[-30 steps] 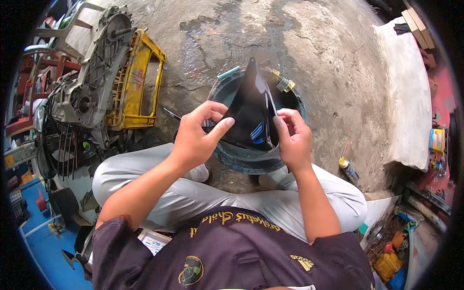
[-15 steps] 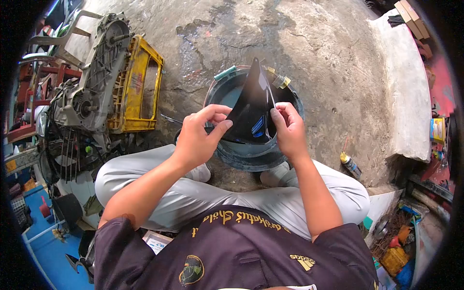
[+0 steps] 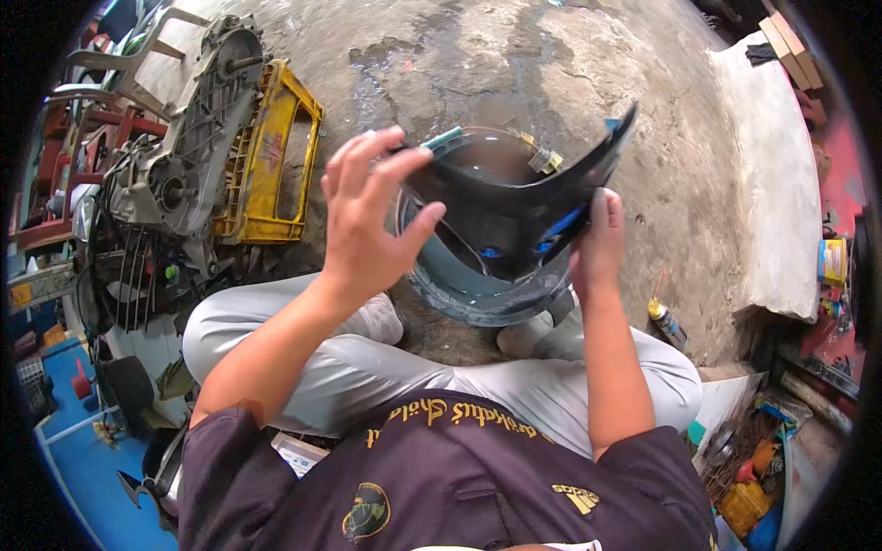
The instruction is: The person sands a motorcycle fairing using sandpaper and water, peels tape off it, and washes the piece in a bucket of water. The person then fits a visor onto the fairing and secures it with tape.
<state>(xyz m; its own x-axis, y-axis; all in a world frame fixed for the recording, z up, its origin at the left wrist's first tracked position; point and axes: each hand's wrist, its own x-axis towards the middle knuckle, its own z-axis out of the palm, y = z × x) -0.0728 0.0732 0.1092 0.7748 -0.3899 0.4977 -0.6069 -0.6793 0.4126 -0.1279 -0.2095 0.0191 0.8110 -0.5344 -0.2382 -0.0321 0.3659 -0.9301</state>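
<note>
Grip, left hand (image 3: 372, 216): set wide at the left end of the panel (image 3: 496, 197), with fingers spread and thumb well apart; blurred, so cannot tell how firmly in contact.
Grip, right hand (image 3: 602, 241): closed on the panel near its right end, with thumb on the near side.
Panel: black, glossy and curved, with blue markings; held above the bucket (image 3: 478, 312), right tip pointing up.
Bucket: round and dark, with water (image 3: 443, 262) inside; standing on the floor (image 3: 680, 174), close to both feet.
Bucket rim, far side: bearing a teal sleeve (image 3: 443, 140) at left and a yellowish piece (image 3: 546, 163) at right.
Left of bucket: yellow crate (image 3: 268, 147) beside a metal casing (image 3: 195, 129).
Right of bucket: can (image 3: 667, 323), lying tilted to view.
</note>
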